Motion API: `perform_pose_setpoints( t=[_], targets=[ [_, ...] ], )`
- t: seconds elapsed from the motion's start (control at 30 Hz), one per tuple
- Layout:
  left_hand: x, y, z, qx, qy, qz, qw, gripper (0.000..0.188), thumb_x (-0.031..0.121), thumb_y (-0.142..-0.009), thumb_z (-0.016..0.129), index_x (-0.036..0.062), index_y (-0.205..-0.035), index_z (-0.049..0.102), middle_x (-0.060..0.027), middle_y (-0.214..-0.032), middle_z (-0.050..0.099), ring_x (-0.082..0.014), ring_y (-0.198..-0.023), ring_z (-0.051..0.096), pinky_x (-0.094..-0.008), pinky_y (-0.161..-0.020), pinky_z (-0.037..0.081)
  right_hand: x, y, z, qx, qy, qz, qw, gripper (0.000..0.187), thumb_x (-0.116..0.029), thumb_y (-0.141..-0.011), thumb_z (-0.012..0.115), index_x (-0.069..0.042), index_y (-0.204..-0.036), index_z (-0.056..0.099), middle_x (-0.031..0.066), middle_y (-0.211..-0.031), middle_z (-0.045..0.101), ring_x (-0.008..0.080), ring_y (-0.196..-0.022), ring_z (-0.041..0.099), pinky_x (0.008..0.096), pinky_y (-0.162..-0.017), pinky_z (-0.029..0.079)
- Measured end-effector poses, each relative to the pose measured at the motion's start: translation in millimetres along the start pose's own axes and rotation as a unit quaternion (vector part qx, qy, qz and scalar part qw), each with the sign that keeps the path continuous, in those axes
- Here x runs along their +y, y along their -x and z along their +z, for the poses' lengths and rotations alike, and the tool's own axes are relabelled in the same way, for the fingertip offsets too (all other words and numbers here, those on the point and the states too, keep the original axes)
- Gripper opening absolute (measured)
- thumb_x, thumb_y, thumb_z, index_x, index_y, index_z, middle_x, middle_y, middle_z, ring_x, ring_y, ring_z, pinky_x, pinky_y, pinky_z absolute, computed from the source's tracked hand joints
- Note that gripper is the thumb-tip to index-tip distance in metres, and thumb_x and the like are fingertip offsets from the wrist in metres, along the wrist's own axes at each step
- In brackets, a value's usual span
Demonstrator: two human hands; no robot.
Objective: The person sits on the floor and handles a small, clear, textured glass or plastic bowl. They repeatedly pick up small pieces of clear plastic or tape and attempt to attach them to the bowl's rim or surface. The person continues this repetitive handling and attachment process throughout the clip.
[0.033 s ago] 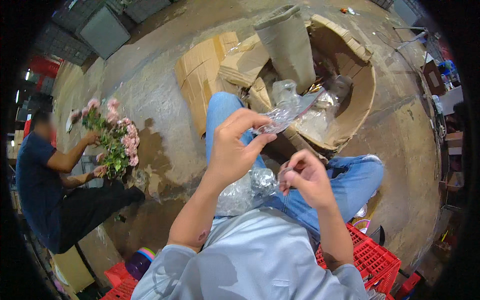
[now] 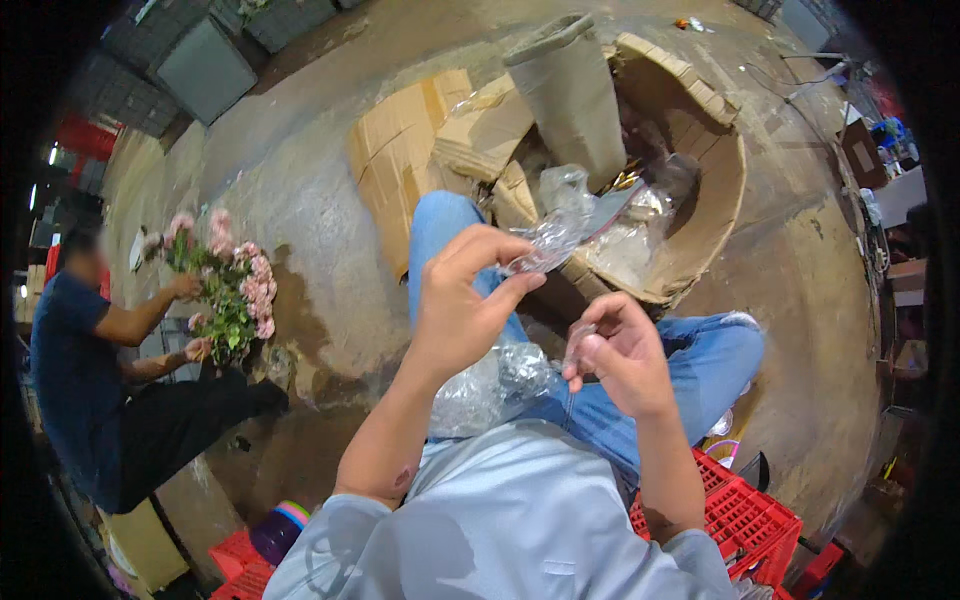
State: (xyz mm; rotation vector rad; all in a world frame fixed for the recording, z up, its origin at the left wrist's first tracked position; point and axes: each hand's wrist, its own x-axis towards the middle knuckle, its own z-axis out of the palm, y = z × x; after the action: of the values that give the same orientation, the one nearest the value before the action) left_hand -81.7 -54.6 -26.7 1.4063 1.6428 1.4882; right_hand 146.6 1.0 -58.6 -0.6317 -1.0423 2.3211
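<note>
The left hand point(image 2: 462, 305) pinches a clear plastic sleeve point(image 2: 560, 232) between thumb and fingertips above the knees, while the right hand point(image 2: 618, 352) pinches a thin transparent strip point(image 2: 577, 338) lower down, and the slick film looks liable to slip or tear if tugged apart.
</note>
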Motion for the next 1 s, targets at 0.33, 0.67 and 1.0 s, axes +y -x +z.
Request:
perform_pose_setpoints(
  t=[0.33,0.67,1.0],
  targets=[
    [24,-15,8,0.006,0.066,-0.044,0.997,0.021,-0.002,-0.083,0.083,0.0006,-0.103,0.074,-0.0067,-0.097,0.069,-0.0145,-0.090,0.065,-0.0289,-0.083,0.050,-90,-54,-5,-0.071,-0.073,-0.123,0.987,0.029,0.008,-0.084,0.081,-0.004,-0.095,0.057,0.0132,-0.101,0.065,0.0254,-0.094,0.075,0.0390,-0.078,0.067],
    [63,-37,36,-0.001,-0.066,0.036,0.997,0.029,-0.003,-0.088,0.078,0.0044,-0.116,0.077,-0.0073,-0.095,0.068,-0.0157,-0.085,0.063,-0.0287,-0.079,0.051,-95,-64,-19,-0.054,-0.129,-0.163,0.977,0.022,0.009,-0.086,0.079,0.001,-0.103,0.067,0.0160,-0.100,0.070,0.0246,-0.090,0.073,0.0377,-0.080,0.064],
    [66,-48,69,-0.041,-0.058,0.006,0.997,0.021,0.007,-0.083,0.087,0.0059,-0.103,0.081,-0.0045,-0.088,0.066,-0.0146,-0.078,0.061,-0.0288,-0.071,0.049,-88,-47,-38,-0.025,-0.118,-0.171,0.978,0.015,0.009,-0.089,0.074,0.005,-0.104,0.073,0.0184,-0.106,0.074,0.0220,-0.093,0.073,0.0347,-0.084,0.062]
  ],
)
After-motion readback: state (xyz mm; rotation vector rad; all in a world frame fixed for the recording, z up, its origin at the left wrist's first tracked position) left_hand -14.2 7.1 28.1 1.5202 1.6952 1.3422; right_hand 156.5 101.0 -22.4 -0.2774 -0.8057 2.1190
